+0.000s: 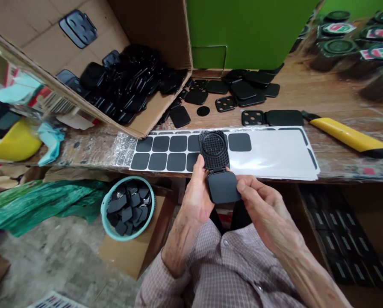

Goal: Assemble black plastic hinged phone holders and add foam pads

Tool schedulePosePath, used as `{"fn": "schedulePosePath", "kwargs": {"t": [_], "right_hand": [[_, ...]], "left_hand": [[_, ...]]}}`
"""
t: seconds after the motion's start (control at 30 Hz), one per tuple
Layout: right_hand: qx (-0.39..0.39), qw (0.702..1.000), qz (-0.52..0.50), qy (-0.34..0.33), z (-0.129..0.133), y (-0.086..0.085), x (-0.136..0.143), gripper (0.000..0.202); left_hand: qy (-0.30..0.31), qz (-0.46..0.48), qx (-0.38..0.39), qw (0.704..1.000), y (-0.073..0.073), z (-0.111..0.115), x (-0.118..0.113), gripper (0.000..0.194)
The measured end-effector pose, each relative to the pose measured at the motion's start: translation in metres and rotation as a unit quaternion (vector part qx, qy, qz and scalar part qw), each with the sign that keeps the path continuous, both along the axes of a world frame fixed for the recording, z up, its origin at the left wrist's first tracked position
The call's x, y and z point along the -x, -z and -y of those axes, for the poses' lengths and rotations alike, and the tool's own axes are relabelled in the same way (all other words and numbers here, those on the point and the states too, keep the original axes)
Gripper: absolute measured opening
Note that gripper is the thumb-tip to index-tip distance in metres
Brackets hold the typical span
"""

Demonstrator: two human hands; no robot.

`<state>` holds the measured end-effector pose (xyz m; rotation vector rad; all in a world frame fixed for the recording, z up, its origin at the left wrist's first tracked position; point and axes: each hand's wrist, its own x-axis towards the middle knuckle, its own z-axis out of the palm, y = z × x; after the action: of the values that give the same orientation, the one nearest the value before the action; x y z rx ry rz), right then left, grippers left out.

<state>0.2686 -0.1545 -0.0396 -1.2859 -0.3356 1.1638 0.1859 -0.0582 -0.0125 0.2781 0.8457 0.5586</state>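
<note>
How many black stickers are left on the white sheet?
9 visible on the sticker sheet: top row four left of the hinged cap, one right of it; bottom row four. The cap may hide more.

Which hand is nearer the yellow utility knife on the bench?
Right hand, below-left of the yellow utility knife. Left hand sits farther left, beyond the black hinged cap.

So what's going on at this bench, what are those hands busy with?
A person holds a small black hinged lid open in both hands: the left hand grips its side, the right hand presses on the flat flap. Just behind it, a white sticker sheet lies on the wooden bench, with dark square stickers along its left part. More black lids fill the cardboard box and a teal basket below.
</note>
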Motion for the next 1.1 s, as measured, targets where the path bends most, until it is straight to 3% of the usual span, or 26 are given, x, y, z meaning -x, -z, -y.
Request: {"fn": "schedulePosePath", "kwargs": {"t": [0.4,0.7,1.1], "right_hand": [[0.010,1.000,0.006,-0.003,-0.0005,0.0016,-0.0001,0.023],[0.024,1.000,0.013,0.003,0.0009,0.0028,0.0008,0.022],[0.047,0.996,0.073,0.013,-0.0014,0.0025,0.0024,0.024]], "left_hand": [[0.017,0.005,-0.008,1.000,0.0053,-0.0010,0.0016,0.057],[0.002,-0.011,0.000,1.000,0.0008,-0.0016,0.0000,0.053],[0.011,0.013,-0.018,1.000,0.0059,-0.0013,0.0015,0.054]]}}
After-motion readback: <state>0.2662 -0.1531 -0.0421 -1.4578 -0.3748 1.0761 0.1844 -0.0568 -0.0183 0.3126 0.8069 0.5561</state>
